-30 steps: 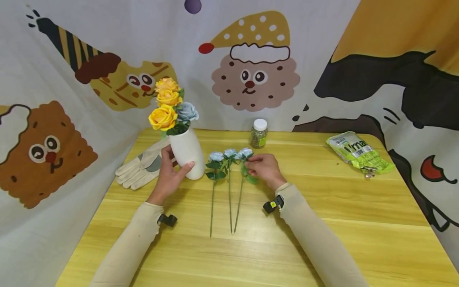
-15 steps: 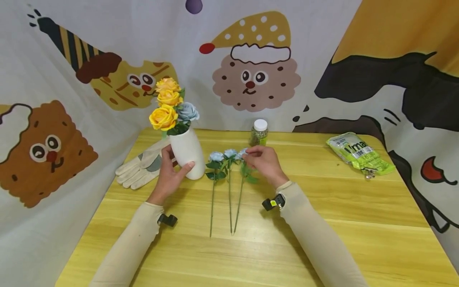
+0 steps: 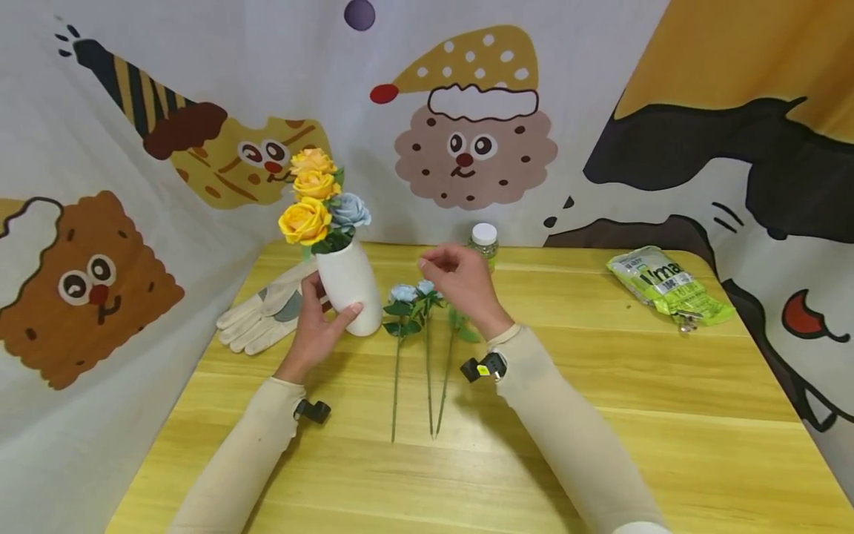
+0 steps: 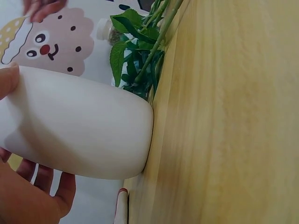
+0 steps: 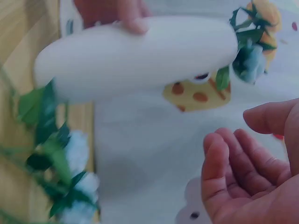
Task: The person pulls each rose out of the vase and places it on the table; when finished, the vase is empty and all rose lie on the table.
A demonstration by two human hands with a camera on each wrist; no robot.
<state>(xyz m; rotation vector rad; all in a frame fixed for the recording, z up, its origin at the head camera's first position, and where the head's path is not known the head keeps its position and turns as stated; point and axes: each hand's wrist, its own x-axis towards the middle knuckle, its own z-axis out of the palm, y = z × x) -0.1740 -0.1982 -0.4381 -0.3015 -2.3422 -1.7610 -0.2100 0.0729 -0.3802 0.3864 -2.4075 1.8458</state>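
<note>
While the left hand point(image 3: 316, 325) grips the tall, white, smooth-sided vase point(image 3: 350, 282), the right hand point(image 3: 462, 280) has come away with nothing in it

Because its fingers have left the rightmost of three pale blue, fabric-looking roses on long green stems point(image 3: 424, 303), I now see that hand raised to the right of the vase, thumb and loosely bent fingers apart. As I read it, steadying the vase is the only hold I have at present: thumb across the front, fingers round the far side, base down on the pale yellow wooden table point(image 3: 667, 393). The three blue stems lie just right of the vase; three yellow roses point(image 3: 315, 185) and one grey-blue rose point(image 3: 351, 211) stand in its mouth.

From my distant seat, the raised hand is the main obstruction: in the head view it covers the third bloom and part of the clear, white-lidded jar point(image 3: 484, 235) behind and right of the vase. Leaves crowd the vase's foot; I cannot tell whether they touch it. Just left of the vase lies a cream glove with grey patches point(image 3: 260, 319), and well apart to its right, a green and silver plastic bag point(image 3: 667, 282)
</note>
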